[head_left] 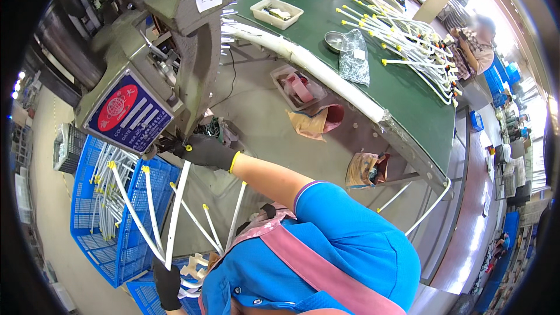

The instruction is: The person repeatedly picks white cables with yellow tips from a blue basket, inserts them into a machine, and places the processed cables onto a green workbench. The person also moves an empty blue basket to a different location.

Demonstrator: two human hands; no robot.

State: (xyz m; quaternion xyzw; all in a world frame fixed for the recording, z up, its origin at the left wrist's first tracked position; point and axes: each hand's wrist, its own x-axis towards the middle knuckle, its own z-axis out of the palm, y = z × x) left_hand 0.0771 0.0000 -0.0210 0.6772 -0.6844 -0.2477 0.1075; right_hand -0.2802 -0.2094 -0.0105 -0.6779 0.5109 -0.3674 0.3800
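White plastic tube [177,213] with a yellow tip stands nearly upright, its top at the grey press machine [192,41]. The right hand [204,150], in a dark glove, pinches that top end. The left hand [167,284], also gloved, grips the tube's bottom end. More tubes lean from the blue crate [96,221] alongside.

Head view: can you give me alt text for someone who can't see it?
A person in a blue shirt and pink apron holds one end of a white tube up to a grey press machine with a black-gloved hand, while the other gloved hand grips a bundle of similar tubes above blue crates.
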